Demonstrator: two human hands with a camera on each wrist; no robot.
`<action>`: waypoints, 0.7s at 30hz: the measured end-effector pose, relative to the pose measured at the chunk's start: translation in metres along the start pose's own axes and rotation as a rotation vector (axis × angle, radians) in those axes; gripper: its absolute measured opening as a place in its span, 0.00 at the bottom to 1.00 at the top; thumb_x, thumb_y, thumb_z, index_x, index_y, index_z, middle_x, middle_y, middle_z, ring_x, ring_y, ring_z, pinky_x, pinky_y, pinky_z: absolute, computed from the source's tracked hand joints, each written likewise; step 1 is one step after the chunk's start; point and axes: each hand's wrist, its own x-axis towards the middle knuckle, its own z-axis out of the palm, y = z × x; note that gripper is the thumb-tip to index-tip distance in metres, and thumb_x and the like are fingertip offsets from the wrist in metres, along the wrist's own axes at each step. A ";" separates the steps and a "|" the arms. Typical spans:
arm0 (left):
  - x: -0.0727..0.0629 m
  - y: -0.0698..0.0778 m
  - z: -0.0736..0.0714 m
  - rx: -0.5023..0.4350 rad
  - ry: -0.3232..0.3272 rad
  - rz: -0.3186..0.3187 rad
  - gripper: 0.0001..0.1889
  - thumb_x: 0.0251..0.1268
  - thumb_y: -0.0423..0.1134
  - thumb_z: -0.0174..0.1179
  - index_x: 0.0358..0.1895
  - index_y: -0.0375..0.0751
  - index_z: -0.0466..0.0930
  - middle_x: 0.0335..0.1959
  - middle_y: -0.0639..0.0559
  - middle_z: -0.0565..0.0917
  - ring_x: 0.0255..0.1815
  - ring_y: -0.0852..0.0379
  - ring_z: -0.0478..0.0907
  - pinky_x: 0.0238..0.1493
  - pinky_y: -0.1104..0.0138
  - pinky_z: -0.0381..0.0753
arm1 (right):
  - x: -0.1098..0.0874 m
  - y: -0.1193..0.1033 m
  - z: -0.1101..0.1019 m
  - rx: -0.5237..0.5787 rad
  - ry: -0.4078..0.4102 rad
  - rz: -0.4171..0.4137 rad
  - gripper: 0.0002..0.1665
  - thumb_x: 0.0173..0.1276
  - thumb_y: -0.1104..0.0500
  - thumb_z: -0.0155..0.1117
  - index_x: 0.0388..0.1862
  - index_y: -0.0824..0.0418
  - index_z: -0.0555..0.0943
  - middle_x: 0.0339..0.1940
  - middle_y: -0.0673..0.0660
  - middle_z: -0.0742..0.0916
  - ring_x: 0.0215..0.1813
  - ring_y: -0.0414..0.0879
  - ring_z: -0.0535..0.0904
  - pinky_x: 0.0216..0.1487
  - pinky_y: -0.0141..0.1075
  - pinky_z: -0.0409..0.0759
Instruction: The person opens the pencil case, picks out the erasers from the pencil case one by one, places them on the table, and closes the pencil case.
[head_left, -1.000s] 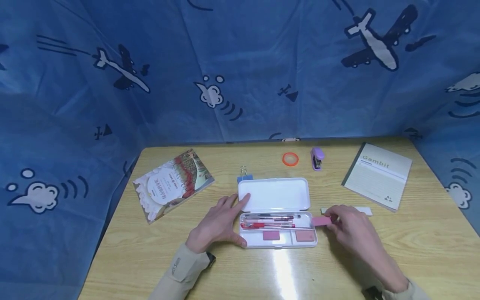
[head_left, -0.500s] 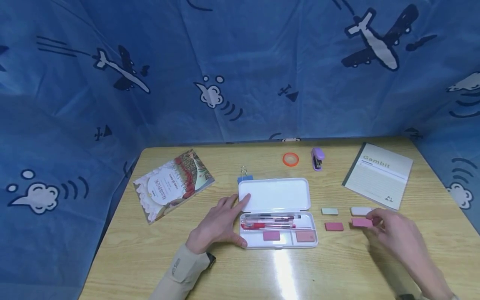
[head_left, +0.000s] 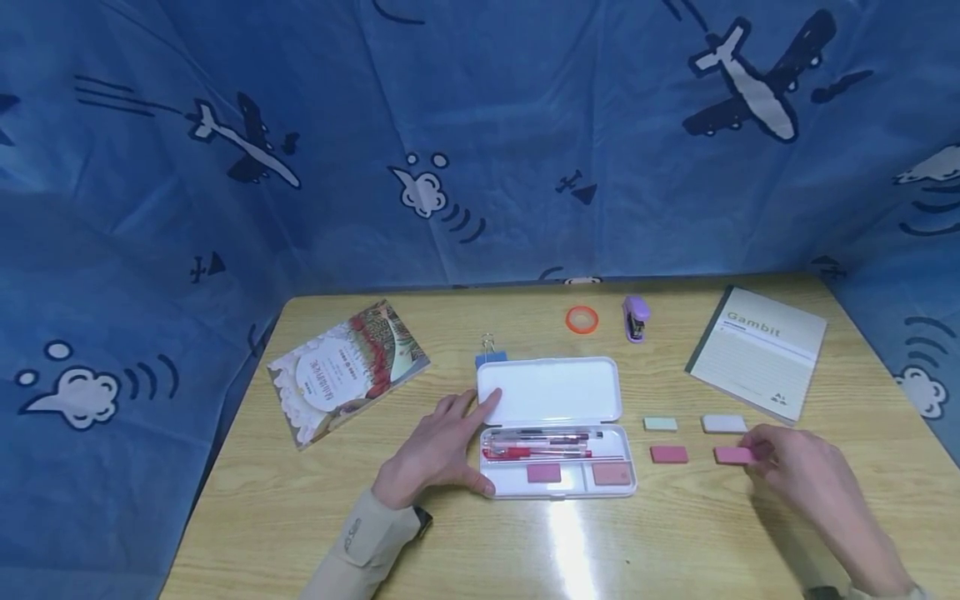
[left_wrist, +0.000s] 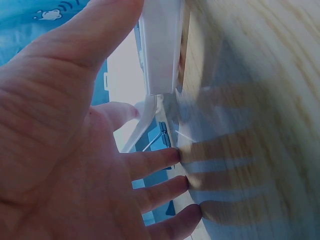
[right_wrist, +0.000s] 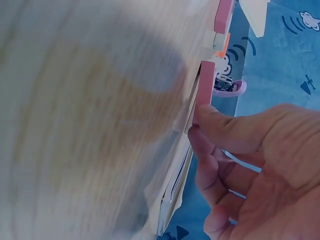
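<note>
A white pencil case (head_left: 555, 493) lies with its lid (head_left: 551, 392) folded back. Inside are several pens (head_left: 536, 452), a magenta eraser (head_left: 543, 473) and a salmon-pink eraser (head_left: 611, 474). My left hand (head_left: 438, 454) rests at the case's left end, index fingertip on the lid and thumb at the base's front corner; its other fingers extend past the case in the left wrist view. My right hand (head_left: 806, 471) pinches a pink eraser (right_wrist: 206, 82) by its right end, close over the table. Left of it lies another pink eraser (head_left: 669, 454); behind are a pale green eraser (head_left: 660, 424) and a white eraser (head_left: 723, 424).
A blue binder clip (head_left: 491, 358) sits behind the lid. Farther back are an orange-rimmed tape roll (head_left: 582, 319) and a purple stapler (head_left: 636, 318). An illustrated book (head_left: 348, 371) lies at the left, a "Gambit" notebook (head_left: 757, 352) at the right. Blue printed cloth surrounds the table.
My right hand has carried the pink eraser rightward from the case's right end, then lowered it in front of the white eraser. My left hand has stayed put.
</note>
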 end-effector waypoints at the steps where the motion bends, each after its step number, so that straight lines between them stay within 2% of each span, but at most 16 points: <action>1: 0.000 0.000 0.000 0.000 0.001 0.001 0.74 0.30 0.66 0.81 0.84 0.61 0.41 0.83 0.37 0.52 0.81 0.34 0.52 0.75 0.39 0.64 | 0.000 0.000 0.000 0.003 0.001 0.002 0.12 0.49 0.70 0.75 0.34 0.60 0.87 0.28 0.56 0.90 0.30 0.54 0.84 0.30 0.50 0.78; 9: -0.001 0.000 0.000 -0.003 0.006 0.006 0.74 0.30 0.65 0.82 0.84 0.60 0.42 0.83 0.37 0.53 0.80 0.33 0.53 0.74 0.38 0.65 | 0.001 0.002 0.002 0.010 -0.011 0.011 0.14 0.48 0.71 0.74 0.35 0.61 0.87 0.29 0.58 0.91 0.33 0.59 0.85 0.33 0.54 0.78; 21: -0.001 0.000 -0.001 -0.005 0.002 0.003 0.74 0.30 0.66 0.82 0.84 0.60 0.42 0.83 0.37 0.52 0.81 0.34 0.52 0.74 0.39 0.65 | 0.003 0.002 0.004 0.004 -0.012 0.009 0.13 0.48 0.71 0.75 0.34 0.61 0.87 0.30 0.59 0.91 0.34 0.60 0.85 0.32 0.54 0.78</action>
